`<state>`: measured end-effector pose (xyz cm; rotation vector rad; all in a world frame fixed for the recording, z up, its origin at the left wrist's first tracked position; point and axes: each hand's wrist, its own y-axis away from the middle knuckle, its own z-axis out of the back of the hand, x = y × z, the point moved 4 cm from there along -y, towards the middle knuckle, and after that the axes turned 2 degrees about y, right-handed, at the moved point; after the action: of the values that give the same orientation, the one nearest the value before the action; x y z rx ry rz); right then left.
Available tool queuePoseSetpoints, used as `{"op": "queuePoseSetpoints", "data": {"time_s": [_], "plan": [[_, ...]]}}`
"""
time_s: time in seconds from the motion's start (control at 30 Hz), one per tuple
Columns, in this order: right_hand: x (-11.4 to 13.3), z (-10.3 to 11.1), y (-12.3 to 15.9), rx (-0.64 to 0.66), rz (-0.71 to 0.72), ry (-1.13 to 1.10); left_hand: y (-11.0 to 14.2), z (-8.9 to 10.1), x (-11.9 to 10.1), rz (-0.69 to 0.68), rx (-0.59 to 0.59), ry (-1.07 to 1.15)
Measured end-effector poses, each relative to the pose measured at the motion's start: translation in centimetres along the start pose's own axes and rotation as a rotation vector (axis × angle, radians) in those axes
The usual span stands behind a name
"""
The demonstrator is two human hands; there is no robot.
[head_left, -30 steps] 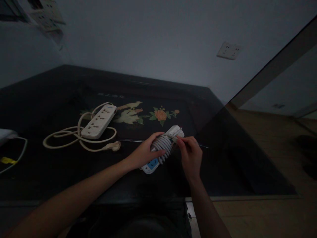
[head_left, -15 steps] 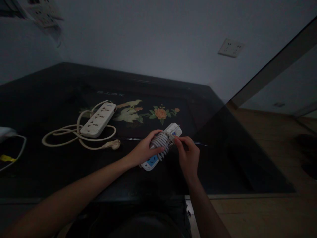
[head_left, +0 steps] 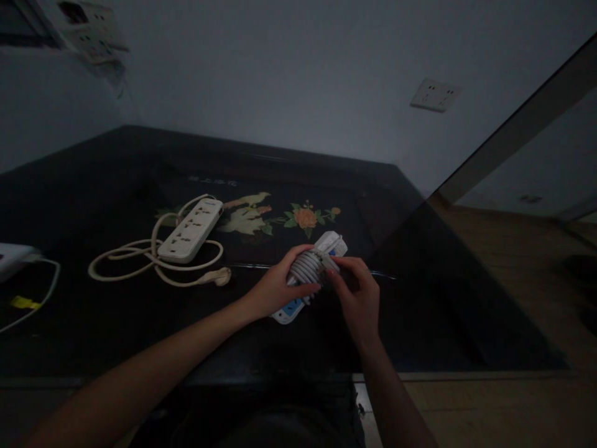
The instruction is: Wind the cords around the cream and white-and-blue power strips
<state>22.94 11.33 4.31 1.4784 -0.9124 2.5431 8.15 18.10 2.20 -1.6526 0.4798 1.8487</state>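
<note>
A white and blue power strip (head_left: 293,308) lies tilted near the front middle of the dark table, its grey cord (head_left: 305,269) wound in several turns around its body. My left hand (head_left: 275,283) grips the strip and its coils from the left, thumb laid across the turns. At the right side of the coils, my right hand (head_left: 358,295) pinches the cord's plug end (head_left: 329,263) between thumb and fingers. The far end of the strip shows beyond the hands; its middle is hidden under the cord.
Left of my hands lies another white power strip (head_left: 191,230) with a loose looped cord and plug (head_left: 219,276). A white device (head_left: 16,258) with a cable and yellow tag (head_left: 24,303) sits at the far left. A socket plate (head_left: 436,95) is on the wall behind the table (head_left: 443,330).
The view has shifted slightly, so everything sits a little further right. My right fingers have changed their pinch on the plug end; my left hand still clasps the coils.
</note>
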Motion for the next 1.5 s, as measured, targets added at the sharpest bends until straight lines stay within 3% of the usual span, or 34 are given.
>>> {"op": "queuePoseSetpoints", "data": {"time_s": [0.2, 0.67, 1.0, 1.33, 1.5], "plan": [[0.4, -0.2, -0.2, -0.002, 0.011, 0.075, 0.1, 0.0, 0.1, -0.008, -0.002, -0.013], [0.7, -0.2, 0.4, -0.050, 0.204, 0.268, 0.1, 0.0, -0.2, -0.009, 0.010, -0.006], [0.3, -0.5, 0.7, -0.056, 0.169, 0.256, 0.1, -0.9, 2.0, 0.219, 0.074, 0.148], [0.7, -0.5, 1.0, -0.065, 0.209, 0.259, 0.4, -0.8, 1.6, 0.096, 0.017, 0.119], [0.7, -0.4, 1.0, -0.052, 0.218, 0.265, 0.6, -1.1, 1.9, 0.155, -0.018, 0.228]]}}
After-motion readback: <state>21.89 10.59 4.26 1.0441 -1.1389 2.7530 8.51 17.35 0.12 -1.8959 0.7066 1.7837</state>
